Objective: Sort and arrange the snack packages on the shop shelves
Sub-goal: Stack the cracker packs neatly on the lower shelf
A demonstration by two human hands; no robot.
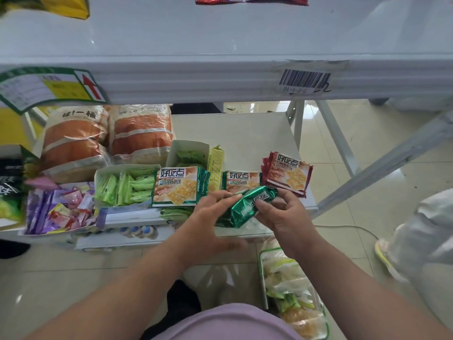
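Both hands hold one green foil packet (250,204) just above the front edge of the lower shelf (245,133). Left hand (208,217) sits on the packet's left end, fingers lightly curled against it. Right hand (284,214) grips the right end, thumb on top, fingers curled underneath. Packet is tilted, right end higher.

On the shelf behind the hands:
- green cracker stack (177,186), upright, left of the packet
- second green cracker stack (241,180) directly behind it, partly hidden
- red cracker stack (288,171) at the right edge, leaning
- yellow carton (217,163) standing between the two green stacks
- open white box (188,150) with green packs, further back
- tray of light-green sachets (125,185) to the left
- box of purple and pink sweets (58,209) at the far left
- two orange bagged packs (107,136) at the back

Upper shelf edge carries a barcode label (304,79) and a price tag (49,88). A basket (263,278) of mixed snacks sits on the floor, lower right.
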